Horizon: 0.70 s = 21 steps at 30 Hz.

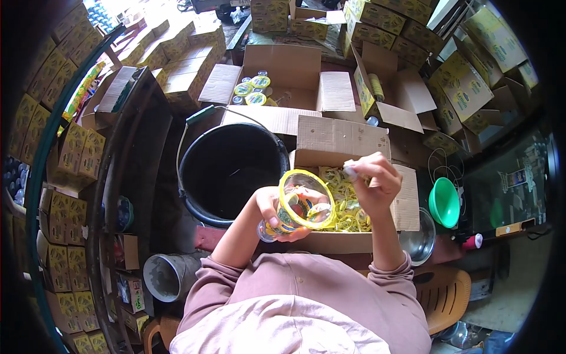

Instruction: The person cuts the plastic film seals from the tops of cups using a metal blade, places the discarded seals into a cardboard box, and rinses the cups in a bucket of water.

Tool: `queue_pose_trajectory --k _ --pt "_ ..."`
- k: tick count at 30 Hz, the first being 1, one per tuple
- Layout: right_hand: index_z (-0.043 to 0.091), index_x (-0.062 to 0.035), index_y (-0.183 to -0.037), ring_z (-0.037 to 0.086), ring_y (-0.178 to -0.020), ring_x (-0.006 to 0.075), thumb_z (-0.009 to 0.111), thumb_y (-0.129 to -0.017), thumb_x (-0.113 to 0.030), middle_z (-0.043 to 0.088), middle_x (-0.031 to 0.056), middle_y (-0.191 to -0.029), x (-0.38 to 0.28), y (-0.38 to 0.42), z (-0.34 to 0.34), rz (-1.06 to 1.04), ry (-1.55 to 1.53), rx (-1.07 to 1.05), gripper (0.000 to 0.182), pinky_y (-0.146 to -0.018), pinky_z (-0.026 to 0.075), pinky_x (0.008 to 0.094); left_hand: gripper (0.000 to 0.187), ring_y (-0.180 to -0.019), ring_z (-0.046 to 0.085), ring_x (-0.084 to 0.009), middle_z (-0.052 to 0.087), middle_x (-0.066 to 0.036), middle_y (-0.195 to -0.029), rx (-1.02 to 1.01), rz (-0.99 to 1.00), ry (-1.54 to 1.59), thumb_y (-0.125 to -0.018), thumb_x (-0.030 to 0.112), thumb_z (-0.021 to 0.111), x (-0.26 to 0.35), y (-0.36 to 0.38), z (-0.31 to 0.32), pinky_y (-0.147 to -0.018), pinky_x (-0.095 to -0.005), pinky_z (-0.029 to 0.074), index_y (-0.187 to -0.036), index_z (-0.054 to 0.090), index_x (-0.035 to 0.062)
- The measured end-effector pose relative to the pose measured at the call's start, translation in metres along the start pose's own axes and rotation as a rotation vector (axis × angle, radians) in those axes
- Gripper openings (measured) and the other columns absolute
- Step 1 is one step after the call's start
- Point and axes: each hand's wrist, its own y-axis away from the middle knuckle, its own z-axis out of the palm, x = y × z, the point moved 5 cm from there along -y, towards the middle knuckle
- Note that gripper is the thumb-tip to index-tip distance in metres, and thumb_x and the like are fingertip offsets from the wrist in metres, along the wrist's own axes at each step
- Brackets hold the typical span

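Note:
My left hand [269, 203] is wrapped around a clear plastic jar [287, 222] with a yellow rim. The jar is tilted, its mouth turned up and to the right, and colourful small items or printing show through it. To the right and slightly higher, my right hand [380, 180] is raised with fingers pinched on a small whitish piece [351, 170] whose kind I cannot make out. Below that hand, an open cardboard box [342, 135] holds a heap of yellow and clear small packets or strips [351, 215].
A large black bucket [187, 194] stands left of the box. Behind are open cartons [282, 65], one with yellow-lidded jars [256, 98]. A green bowl [444, 202] and metal bowl [425, 239] lie right; a grey bucket [165, 277] sits lower left. Stacked boxes [68, 262] line the left.

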Motion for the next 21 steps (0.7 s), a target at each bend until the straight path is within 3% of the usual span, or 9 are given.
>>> queue_pose_trajectory --k 4,5,6,8,12,13,14,17,21 --pt "0.065 -0.0062 -0.097 0.059 -0.063 0.0138 0.064 -0.063 0.012 0.063 0.0063 -0.072 0.037 0.028 -0.007 0.349 0.077 -0.061 0.038 -0.059 0.047 0.0238 0.064 -0.056 0.055 -0.0191 0.053 -0.019 -0.076 0.059 -0.026 -0.043 -0.064 0.007 0.068 0.008 0.002 0.005 -0.046 -0.0254 0.043 -0.112 0.029 -0.0077" --pt "0.056 -0.0094 -0.116 0.062 -0.066 0.0196 0.061 -0.066 0.012 0.063 0.0083 -0.071 0.045 0.039 -0.004 0.539 0.133 -0.29 0.055 -0.063 0.051 0.029 0.066 -0.057 0.056 -0.0189 0.054 -0.019 -0.079 0.025 -0.06 -0.09 -0.063 0.007 0.07 0.011 0.003 0.004 -0.048 -0.0258 0.044 -0.112 0.029 -0.0053" --pt "0.045 -0.0126 -0.127 0.063 -0.073 0.0282 0.056 -0.067 0.012 0.063 0.0126 -0.08 0.061 0.061 0.0 0.519 0.504 -0.631 0.066 -0.069 0.052 0.0374 0.066 -0.058 0.056 -0.0189 0.054 -0.018 -0.079 0.07 -0.081 -0.182 -0.062 0.008 0.071 0.015 0.004 0.002 -0.049 -0.026 0.044 -0.112 0.03 -0.0049" --pt "0.041 -0.0129 -0.13 0.061 -0.079 0.0334 0.052 -0.067 0.012 0.061 0.016 -0.092 0.077 0.1 -0.003 0.523 0.787 -0.912 0.068 -0.071 0.051 0.0432 0.065 -0.059 0.057 -0.0189 0.055 -0.017 -0.08 0.157 -0.133 -0.359 -0.061 0.009 0.073 0.023 0.007 0.001 -0.05 -0.0265 0.045 -0.11 0.031 -0.0042" --pt "0.057 -0.0069 -0.111 0.062 -0.077 0.0296 0.055 -0.065 0.011 0.061 0.0149 -0.091 0.061 0.081 -0.02 0.465 0.436 -0.571 0.049 -0.068 0.051 0.038 0.064 -0.072 0.06 -0.0188 0.055 -0.015 -0.094 0.441 -0.254 -0.705 -0.058 0.006 0.077 0.034 0.021 -0.013 -0.063 -0.0286 0.05 -0.109 0.04 -0.0033" --pt "0.062 -0.0039 -0.098 0.063 -0.071 0.0229 0.059 -0.067 0.01 0.061 0.013 -0.086 0.049 0.066 -0.025 0.636 0.363 -0.469 0.034 -0.064 0.051 0.0315 0.064 -0.087 0.055 -0.0146 0.054 -0.009 -0.1 0.484 -0.232 -0.946 -0.058 0.009 0.079 0.042 0.019 -0.013 -0.078 -0.0278 0.046 -0.111 0.045 0.001" --pt "0.062 -0.004 -0.095 0.061 -0.067 0.0177 0.062 -0.069 0.008 0.062 0.0112 -0.083 0.036 0.053 -0.027 0.592 0.366 -0.344 0.029 -0.061 0.05 0.0272 0.07 -0.097 0.05 -0.0125 0.052 -0.005 -0.105 0.587 -0.154 -1.062 -0.056 0.012 0.082 0.045 0.019 -0.013 -0.087 -0.027 0.04 -0.115 0.046 0.002" --pt "0.064 -0.0062 -0.092 0.06 -0.065 0.0175 0.063 -0.069 0.009 0.061 0.0092 -0.08 0.0 0.023 -0.032 0.298 0.423 -0.146 0.028 -0.058 0.049 0.0278 0.073 -0.101 0.049 -0.0119 0.051 -0.004 -0.108 0.782 0.045 -1.302 -0.054 0.011 0.083 0.052 0.015 -0.018 -0.09 -0.0277 0.039 -0.116 0.046 0.0023" --pt "0.065 -0.0084 -0.096 0.059 -0.066 0.0189 0.064 -0.067 0.008 0.061 0.0065 -0.074 -0.034 0.009 -0.025 0.264 0.417 -0.212 0.033 -0.059 0.047 0.0297 0.056 -0.094 0.056 -0.0229 0.057 -0.011 -0.099 0.899 0.144 -1.714 -0.054 0.007 0.076 0.053 0.012 -0.015 -0.085 -0.0309 0.043 -0.104 0.051 0.0033"
